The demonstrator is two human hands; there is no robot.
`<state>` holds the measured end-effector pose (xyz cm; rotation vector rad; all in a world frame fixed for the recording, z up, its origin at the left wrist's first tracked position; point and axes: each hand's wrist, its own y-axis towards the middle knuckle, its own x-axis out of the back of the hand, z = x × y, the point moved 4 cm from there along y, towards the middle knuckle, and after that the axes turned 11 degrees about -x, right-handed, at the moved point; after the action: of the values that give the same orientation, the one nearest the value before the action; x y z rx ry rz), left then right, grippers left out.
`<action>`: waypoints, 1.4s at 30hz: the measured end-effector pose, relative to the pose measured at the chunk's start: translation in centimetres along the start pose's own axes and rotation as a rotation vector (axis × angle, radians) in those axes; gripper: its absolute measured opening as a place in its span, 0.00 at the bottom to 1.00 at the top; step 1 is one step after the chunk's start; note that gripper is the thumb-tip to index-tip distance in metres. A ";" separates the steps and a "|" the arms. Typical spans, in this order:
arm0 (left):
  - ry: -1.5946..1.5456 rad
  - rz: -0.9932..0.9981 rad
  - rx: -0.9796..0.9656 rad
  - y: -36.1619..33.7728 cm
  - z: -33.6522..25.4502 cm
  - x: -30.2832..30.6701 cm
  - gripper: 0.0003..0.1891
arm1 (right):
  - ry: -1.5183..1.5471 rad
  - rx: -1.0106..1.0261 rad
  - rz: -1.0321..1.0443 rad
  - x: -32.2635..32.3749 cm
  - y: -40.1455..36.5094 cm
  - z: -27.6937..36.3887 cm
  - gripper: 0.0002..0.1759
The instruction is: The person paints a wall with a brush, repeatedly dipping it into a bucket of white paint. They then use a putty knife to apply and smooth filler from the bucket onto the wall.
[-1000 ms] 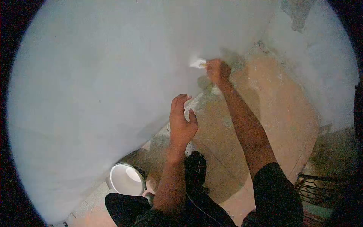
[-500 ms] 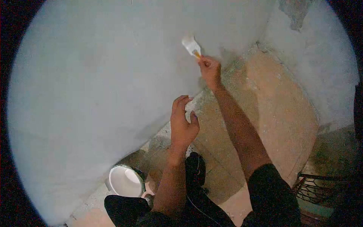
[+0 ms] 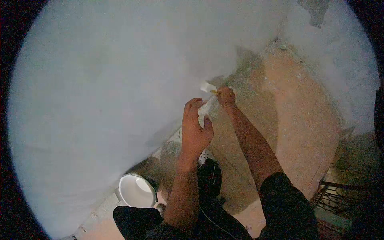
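Observation:
My right hand [image 3: 226,97] is closed around the yellow handle of a paintbrush [image 3: 208,87]. The brush's white head lies against the pale wall [image 3: 120,80], low down near where the wall meets the floor. To the left of it, my left hand [image 3: 197,126] is raised with its fingers curved and the thumb apart, holding nothing. Its fingertips are close to the wall's bottom edge. A white bucket [image 3: 127,185], pale inside, stands by the wall at lower left, beside my knee.
Tan, stained floor [image 3: 300,108] runs along the wall to a corner at upper right. A second wall [image 3: 348,72] with a grey bare patch [image 3: 316,12] rises there. A dark metal rack [image 3: 334,198] is at lower right.
My right hand has brought the paintbrush down the wall, from well above my left hand to close beside it near the floor. My left hand has hardly moved.

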<state>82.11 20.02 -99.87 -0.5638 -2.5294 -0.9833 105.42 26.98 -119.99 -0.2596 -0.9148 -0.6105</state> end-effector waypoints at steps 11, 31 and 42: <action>0.004 0.025 0.016 -0.1 1.0 -0.8 0.25 | 0.067 0.029 -0.511 17.1 1.2 11.4 0.11; -0.027 0.064 0.020 0.6 0.9 -1.6 0.25 | 0.406 -0.135 -0.114 -2.1 2.1 -3.0 0.08; -0.010 0.062 0.043 0.9 1.5 -1.1 0.25 | -0.184 0.111 -0.381 13.1 3.3 10.4 0.08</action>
<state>83.19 21.42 -100.88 -0.6316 -2.5194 -0.9046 106.48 29.45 -103.14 -0.0401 -1.1849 -0.8932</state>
